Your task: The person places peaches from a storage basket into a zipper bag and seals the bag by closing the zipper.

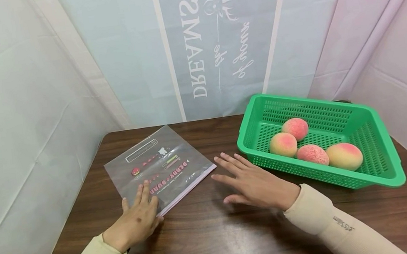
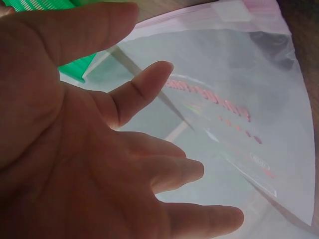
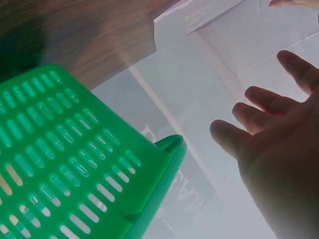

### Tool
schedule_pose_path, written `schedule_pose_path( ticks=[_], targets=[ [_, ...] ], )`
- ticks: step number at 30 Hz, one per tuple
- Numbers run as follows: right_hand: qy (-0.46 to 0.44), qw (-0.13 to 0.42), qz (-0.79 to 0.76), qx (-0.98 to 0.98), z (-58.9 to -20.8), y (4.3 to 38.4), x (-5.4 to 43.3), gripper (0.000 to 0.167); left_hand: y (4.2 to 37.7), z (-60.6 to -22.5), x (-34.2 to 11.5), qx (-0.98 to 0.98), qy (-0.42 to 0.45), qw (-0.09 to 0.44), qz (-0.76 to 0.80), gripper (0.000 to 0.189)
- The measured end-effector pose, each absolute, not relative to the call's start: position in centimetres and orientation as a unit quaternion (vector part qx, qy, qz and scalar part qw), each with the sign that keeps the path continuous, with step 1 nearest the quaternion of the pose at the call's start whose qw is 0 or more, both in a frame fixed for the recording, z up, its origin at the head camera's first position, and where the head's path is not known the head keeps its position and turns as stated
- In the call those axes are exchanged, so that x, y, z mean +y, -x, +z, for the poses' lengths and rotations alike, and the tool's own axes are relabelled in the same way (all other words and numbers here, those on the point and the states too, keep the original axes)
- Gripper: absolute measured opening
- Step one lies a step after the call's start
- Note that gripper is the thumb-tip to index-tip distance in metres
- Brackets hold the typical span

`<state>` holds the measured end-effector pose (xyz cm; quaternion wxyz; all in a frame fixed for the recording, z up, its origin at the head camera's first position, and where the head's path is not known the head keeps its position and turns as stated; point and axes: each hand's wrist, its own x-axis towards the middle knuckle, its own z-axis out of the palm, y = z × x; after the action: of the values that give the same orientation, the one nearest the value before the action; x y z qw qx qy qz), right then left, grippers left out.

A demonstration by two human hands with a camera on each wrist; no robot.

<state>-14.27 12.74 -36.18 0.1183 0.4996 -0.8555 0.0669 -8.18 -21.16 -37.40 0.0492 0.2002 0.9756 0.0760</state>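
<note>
A clear zip bag (image 1: 182, 156) with pink print and a pink-white zip edge lies flat on the table, left of the middle. Over its near left corner is my left hand (image 1: 140, 213), fingers extended; whether it presses on the bag I cannot tell. My right hand (image 1: 257, 183) hovers with spread, straight fingers between the bag and a green basket (image 1: 378, 136), holding nothing. Inside the basket sit several peaches (image 1: 345, 157), yellow and pink. The left wrist view shows the bag (image 2: 279, 99) beyond the outstretched fingers. In the right wrist view, the basket's slotted wall (image 3: 94, 144) stands beside the hand.
The dark wooden table (image 1: 209, 243) ends at a pale blue backdrop (image 1: 136, 67) with mirrored white lettering. White cloth (image 1: 18, 123) walls off the left side, and another pale cloth (image 1: 406, 49) the right.
</note>
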Motion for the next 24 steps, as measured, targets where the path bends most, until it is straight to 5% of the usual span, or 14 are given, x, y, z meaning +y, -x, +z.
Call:
schedule_pose_path(
  ticks=[24],
  targets=[
    [-0.505,0.076,0.049,-0.858,-36.96,14.19,11.72,0.059,8.71,-38.32,-20.43,0.975,-0.204,0.046,0.072,0.025]
  ],
)
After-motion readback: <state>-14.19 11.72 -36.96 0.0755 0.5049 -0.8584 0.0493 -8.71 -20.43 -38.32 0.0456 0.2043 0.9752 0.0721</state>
